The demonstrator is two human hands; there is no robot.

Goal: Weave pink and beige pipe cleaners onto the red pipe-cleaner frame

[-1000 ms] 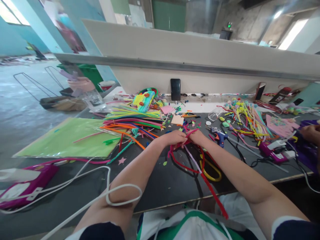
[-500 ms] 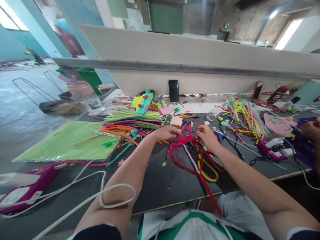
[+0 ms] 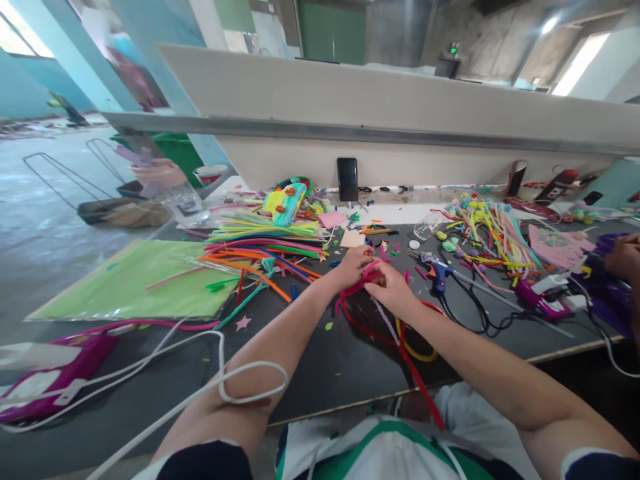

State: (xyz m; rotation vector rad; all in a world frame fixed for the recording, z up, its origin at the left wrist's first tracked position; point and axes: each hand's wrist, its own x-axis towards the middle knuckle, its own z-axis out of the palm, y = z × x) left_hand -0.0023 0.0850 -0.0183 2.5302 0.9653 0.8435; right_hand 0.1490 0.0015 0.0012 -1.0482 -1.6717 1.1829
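Note:
My left hand (image 3: 353,268) and my right hand (image 3: 391,288) meet at the table's middle, fingers pinched on a bright pink piece of bent pipe cleaners (image 3: 354,289). Both hands cover most of it. Red pipe cleaner loops (image 3: 367,328) hang from it toward me. A pale lilac stem (image 3: 384,316) runs down into a thick red strip (image 3: 419,383) that reaches past the table edge. Under my right wrist lies a yellow loop (image 3: 423,353), partly hidden. A blue glue gun (image 3: 440,275) rests on the table to the right of my right hand.
Bundled pipe cleaners (image 3: 265,233) and a green sheet pack (image 3: 135,280) lie left. A purple power strip (image 3: 55,377) trails a white cable over my left forearm. A phone (image 3: 347,179) leans on the partition. At far right shows another person's hand (image 3: 623,260).
My hands have come together over the pink piece, the right moving left and the left slightly right. The glue gun, partly covered before, now shows fully.

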